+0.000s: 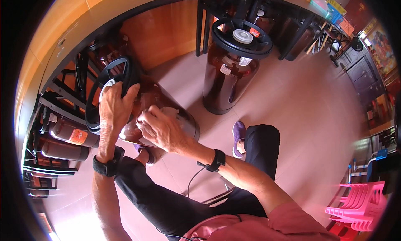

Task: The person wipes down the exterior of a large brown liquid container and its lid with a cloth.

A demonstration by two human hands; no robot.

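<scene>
A brown translucent plastic keg (184, 115) with a dark base leans over in front of me, its top pointing left. My left hand (115, 101) grips its black ring handle (91, 107), with the fingers over the rim beside the pale round cap (108, 85). Against the keg's side my right hand (161, 128) rests with bunched fingers. Near those fingers a pale, ragged patch (170, 111) shows on the keg wall. Whether the right fingers pinch anything is hidden.
A second brown keg (231, 81) stands upright on the tiled floor (300, 115). More kegs (69, 131) lie under the counter (72, 40) at left. Pink plastic stools (360, 205) are stacked at right. A dark cabinet (360, 74) stands farther back.
</scene>
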